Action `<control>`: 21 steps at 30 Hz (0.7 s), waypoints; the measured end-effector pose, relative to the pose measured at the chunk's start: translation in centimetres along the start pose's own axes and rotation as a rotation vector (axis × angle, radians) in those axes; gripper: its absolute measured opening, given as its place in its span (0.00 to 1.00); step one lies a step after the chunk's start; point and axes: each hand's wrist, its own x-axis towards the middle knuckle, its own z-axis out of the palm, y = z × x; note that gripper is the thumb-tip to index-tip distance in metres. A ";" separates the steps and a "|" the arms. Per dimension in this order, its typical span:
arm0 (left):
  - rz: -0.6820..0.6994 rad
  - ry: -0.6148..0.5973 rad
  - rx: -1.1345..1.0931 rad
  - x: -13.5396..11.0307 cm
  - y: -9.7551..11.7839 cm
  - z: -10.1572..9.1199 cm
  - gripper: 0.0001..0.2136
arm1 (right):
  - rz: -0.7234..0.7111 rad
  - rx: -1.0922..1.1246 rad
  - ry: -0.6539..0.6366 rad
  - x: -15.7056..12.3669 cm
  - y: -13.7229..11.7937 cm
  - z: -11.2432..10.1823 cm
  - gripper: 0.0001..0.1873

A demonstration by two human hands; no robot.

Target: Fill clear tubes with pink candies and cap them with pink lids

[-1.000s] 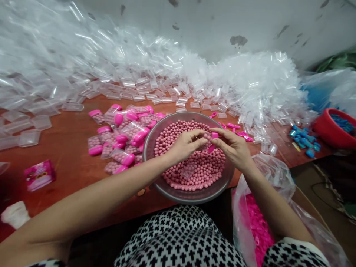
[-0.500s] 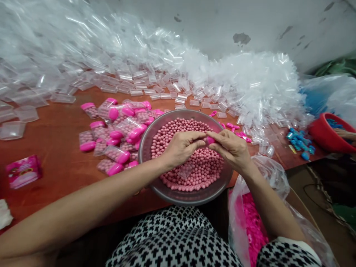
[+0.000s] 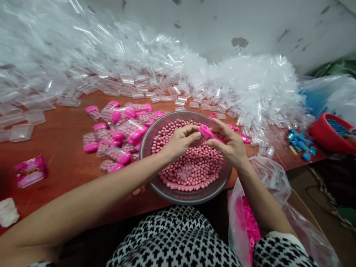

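Note:
A metal bowl full of small pink balls sits at the table's near edge. Over it my left hand pinches a small clear container with pink balls inside. My right hand meets it from the right, fingers closed on the bright pink cap at the container's end. An empty clear container lies on the balls in the bowl. Filled, capped containers are piled left of the bowl.
A big heap of empty clear containers covers the back of the red-brown table. Loose pink caps lie right of the bowl; a bag of pink caps hangs by my right knee. A pink box, red basin and blue pieces are there too.
Both hands have lifted slightly off the balls. The pink cap, earlier tucked between the fingertips, now shows tilted on top of the container's end.

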 end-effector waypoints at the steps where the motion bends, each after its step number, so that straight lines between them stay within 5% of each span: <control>1: 0.004 0.021 -0.042 0.0 0.0 0.0 0.17 | 0.070 0.165 0.000 -0.2 0.0 -0.3 0.33; 6: 0.132 -0.049 0.105 -0.1 0.2 -0.1 0.13 | 0.312 0.624 0.089 -1.1 0.3 -1.6 0.24; 11: 0.361 -0.073 0.508 -0.5 0.2 -0.4 0.07 | 0.471 0.775 -0.066 -0.1 0.1 -0.9 0.25; 15: 0.402 -0.095 0.566 -0.7 -0.1 -0.2 0.08 | 0.617 0.874 -0.269 0.4 -0.1 0.4 0.26; 21: 0.410 -0.075 0.553 -0.9 0.1 -0.1 0.08 | 0.640 0.907 -0.186 0.4 -0.2 2.1 0.20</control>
